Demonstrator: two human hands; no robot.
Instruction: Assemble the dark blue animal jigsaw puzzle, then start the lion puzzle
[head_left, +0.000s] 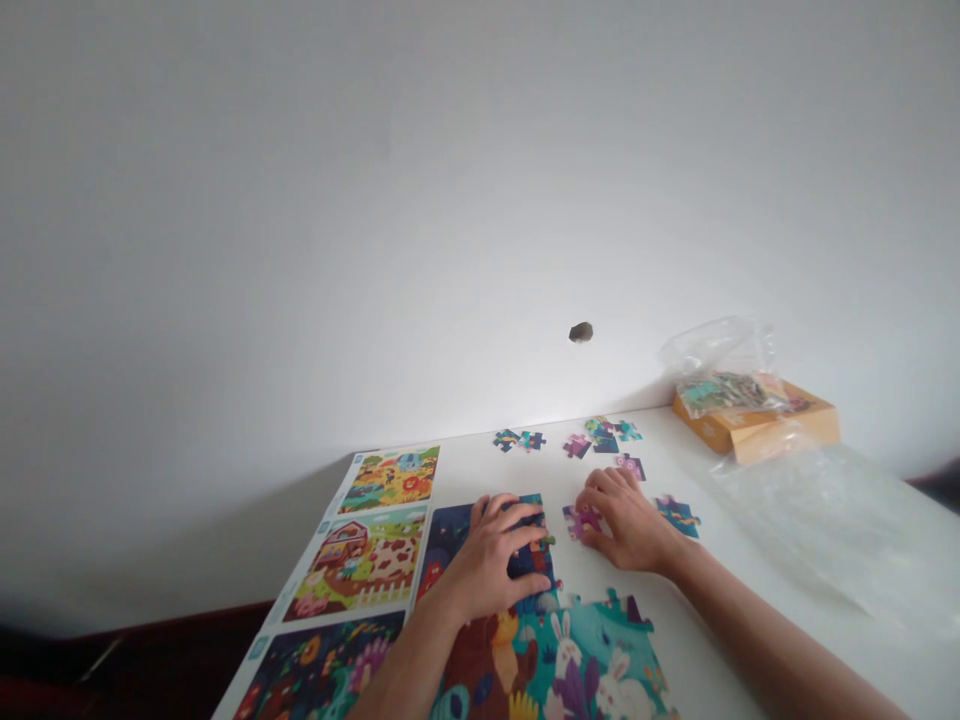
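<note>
A partly assembled jigsaw puzzle with white rabbits and a brown animal on a teal and dark blue ground lies before me. My left hand rests on its upper part with the fingers spread. To the right, my right hand is curled at a pink and purple puzzle piece, its thumb and fingers closed on the edge of it. Beyond that hand is another purple piece. A blue piece with an orange pattern lies beside the right wrist.
Loose puzzle pieces lie near the wall, with two more left of them. A picture sheet runs along the left edge of the white table. At the back right, an orange box carries a plastic bag of pieces; clear plastic spreads before it.
</note>
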